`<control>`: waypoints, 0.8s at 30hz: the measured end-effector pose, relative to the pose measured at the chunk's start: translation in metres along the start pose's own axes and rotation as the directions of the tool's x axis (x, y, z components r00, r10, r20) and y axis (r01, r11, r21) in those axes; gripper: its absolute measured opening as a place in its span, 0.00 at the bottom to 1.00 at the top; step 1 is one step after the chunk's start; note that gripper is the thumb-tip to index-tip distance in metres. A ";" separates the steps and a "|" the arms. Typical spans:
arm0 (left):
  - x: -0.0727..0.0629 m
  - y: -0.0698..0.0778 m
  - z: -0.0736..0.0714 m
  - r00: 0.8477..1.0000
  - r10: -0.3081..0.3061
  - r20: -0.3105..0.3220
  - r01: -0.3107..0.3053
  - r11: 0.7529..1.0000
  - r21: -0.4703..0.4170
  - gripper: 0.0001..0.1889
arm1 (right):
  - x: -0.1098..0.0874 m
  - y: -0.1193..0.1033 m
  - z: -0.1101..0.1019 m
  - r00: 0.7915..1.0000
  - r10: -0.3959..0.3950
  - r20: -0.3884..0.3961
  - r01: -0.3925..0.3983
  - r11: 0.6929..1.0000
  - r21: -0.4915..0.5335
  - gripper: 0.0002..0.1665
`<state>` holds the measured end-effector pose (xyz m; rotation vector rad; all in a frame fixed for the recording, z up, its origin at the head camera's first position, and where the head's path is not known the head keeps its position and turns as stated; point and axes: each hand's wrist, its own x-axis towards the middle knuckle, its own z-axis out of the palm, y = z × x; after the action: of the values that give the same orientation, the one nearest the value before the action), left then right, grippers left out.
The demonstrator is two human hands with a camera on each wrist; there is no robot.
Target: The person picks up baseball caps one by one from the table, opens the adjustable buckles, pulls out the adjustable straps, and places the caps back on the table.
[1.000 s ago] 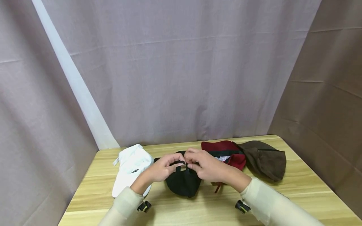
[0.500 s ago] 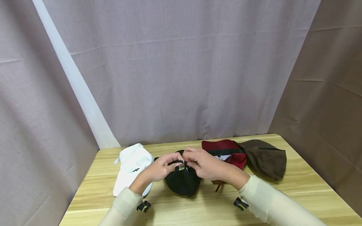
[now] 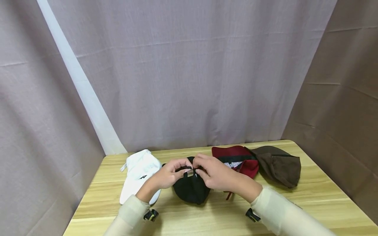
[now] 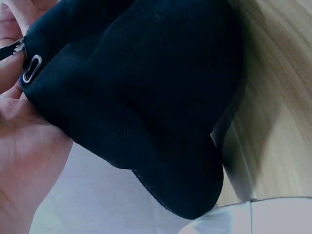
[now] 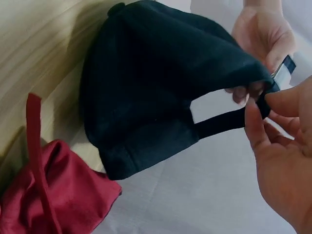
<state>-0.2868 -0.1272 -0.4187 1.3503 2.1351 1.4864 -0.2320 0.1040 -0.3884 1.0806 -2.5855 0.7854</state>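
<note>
A black baseball cap (image 3: 191, 191) sits at the middle of the table, its back strap opening turned up toward me. My left hand (image 3: 168, 174) pinches the cap's rear edge by the metal buckle (image 5: 282, 73). In the left wrist view an oval metal eyelet (image 4: 32, 69) shows in the fabric close to that hand's fingertips. My right hand (image 3: 216, 173) pinches the black strap (image 5: 222, 126) between thumb and fingers near the same buckle. Both sets of fingertips nearly meet there. How far the strap passes through the buckle is hidden by the fingers.
A white cap (image 3: 140, 175) lies to the left, partly behind my left forearm. To the right are a dark red cap (image 3: 233, 152) with a loose strap and a brown cap (image 3: 283, 168) touching it. A grey curtain (image 3: 189, 82) hangs behind the wooden table (image 3: 203, 223).
Both hands stay at the strap with only small finger movements. The buckle, narrowly seen a second ago, now shows more of its metal face. The other caps have not moved.
</note>
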 end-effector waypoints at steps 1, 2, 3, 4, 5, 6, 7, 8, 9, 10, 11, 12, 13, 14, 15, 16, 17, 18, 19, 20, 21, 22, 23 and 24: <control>0.000 0.001 0.000 1.000 -0.006 0.000 0.006 1.000 0.003 0.06 | 0.000 -0.002 0.000 1.000 -0.002 -0.006 0.002 1.000 -0.023 0.06; 0.000 0.001 0.000 1.000 -0.010 0.001 0.010 1.000 0.003 0.07 | 0.000 -0.004 0.000 1.000 -0.006 -0.013 0.005 0.999 -0.041 0.06; 0.000 0.002 -0.001 1.000 -0.011 0.005 0.011 1.000 0.001 0.07 | -0.001 -0.007 -0.001 1.000 -0.007 -0.016 0.006 0.999 -0.053 0.06; 0.000 0.002 -0.001 1.000 -0.012 0.010 0.012 1.000 -0.002 0.07 | -0.001 -0.008 -0.001 1.000 -0.007 -0.016 0.006 0.998 -0.061 0.06; 0.000 0.002 -0.001 1.000 -0.011 0.015 0.011 1.000 -0.005 0.07 | -0.001 -0.010 -0.001 1.000 -0.004 -0.013 0.004 0.998 -0.063 0.06; -0.001 0.002 -0.001 1.000 -0.010 0.020 0.010 1.000 -0.009 0.07 | -0.001 -0.011 -0.002 1.000 -0.003 -0.008 0.002 0.998 -0.061 0.06; -0.001 0.002 0.000 1.000 -0.008 0.025 0.008 1.000 -0.011 0.07 | -0.001 -0.012 -0.002 1.000 0.002 0.000 -0.002 0.998 -0.057 0.06; -0.001 0.002 0.000 1.000 -0.005 0.029 0.006 1.000 -0.012 0.08 | -0.001 -0.013 -0.002 1.000 0.009 0.009 -0.009 0.999 -0.053 0.06; -0.001 0.001 0.000 0.999 -0.003 0.033 0.003 1.000 -0.010 0.08 | -0.001 -0.013 -0.003 1.000 0.011 0.016 -0.010 0.999 -0.053 0.06; -0.001 0.001 0.000 0.999 0.001 0.034 0.000 1.000 -0.008 0.08 | 0.000 -0.013 -0.003 1.000 0.009 0.019 -0.008 0.999 -0.050 0.07; 0.000 0.001 0.000 0.999 0.003 0.032 -0.003 1.000 -0.005 0.08 | 0.000 -0.012 -0.003 1.000 0.009 0.021 -0.008 0.999 -0.046 0.08; 0.000 0.000 0.001 1.000 0.004 0.031 -0.004 1.000 -0.004 0.08 | 0.000 -0.011 -0.003 1.000 0.007 0.023 -0.006 0.999 -0.043 0.09; 0.001 0.000 0.001 0.999 0.005 0.032 -0.005 1.000 -0.006 0.08 | 0.000 -0.010 -0.003 1.000 0.005 0.025 -0.004 0.999 -0.041 0.09; 0.001 0.000 0.001 0.999 0.006 0.033 -0.005 1.000 -0.007 0.09 | 0.000 -0.009 -0.003 1.000 0.004 0.025 -0.003 0.999 -0.037 0.10; 0.002 0.000 0.001 0.999 0.010 0.034 -0.010 1.000 -0.009 0.09 | 0.000 -0.009 -0.003 1.000 0.001 0.027 0.000 0.999 -0.033 0.10; 0.003 0.000 0.001 0.999 0.015 0.036 -0.015 1.000 -0.008 0.08 | 0.000 -0.008 -0.004 1.000 0.000 0.031 0.001 1.000 -0.026 0.11; 0.003 0.000 0.001 0.999 0.017 0.041 -0.017 1.000 -0.006 0.08 | 0.000 -0.008 -0.004 0.999 0.003 0.037 -0.002 1.000 -0.021 0.11; 0.003 0.000 0.001 0.999 0.015 0.046 -0.015 1.000 -0.006 0.08 | 0.000 -0.007 -0.004 0.999 0.003 0.042 -0.002 1.000 -0.017 0.10; 0.004 0.001 0.001 0.999 0.013 0.052 -0.012 1.000 -0.007 0.08 | -0.001 -0.007 -0.004 0.999 0.002 0.046 -0.002 1.000 -0.011 0.10; 0.003 0.001 0.001 0.998 0.011 0.056 -0.011 1.000 -0.006 0.07 | -0.001 -0.007 -0.004 0.999 0.006 0.053 -0.006 1.000 -0.005 0.10; 0.003 0.001 0.001 0.998 0.017 0.060 -0.017 1.000 -0.005 0.07 | -0.002 -0.007 -0.003 0.999 0.003 0.054 -0.002 1.000 -0.001 0.10; 0.003 0.001 0.001 0.998 0.018 0.063 -0.018 1.000 -0.007 0.07 | -0.003 -0.007 -0.003 0.999 -0.001 0.053 0.001 1.000 0.004 0.10; 0.003 0.001 0.001 0.998 0.018 0.067 -0.017 1.000 -0.011 0.07 | -0.004 -0.006 -0.003 0.999 -0.003 0.052 0.002 1.000 0.009 0.10; 0.003 0.001 0.002 0.998 0.018 0.068 -0.017 1.000 -0.017 0.06 | -0.004 -0.006 -0.003 0.999 -0.003 0.053 0.002 1.000 0.016 0.10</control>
<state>-0.2873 -0.1236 -0.4178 1.3972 2.0702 1.4397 -0.2246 0.1045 -0.3850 1.1231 -2.6253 0.7884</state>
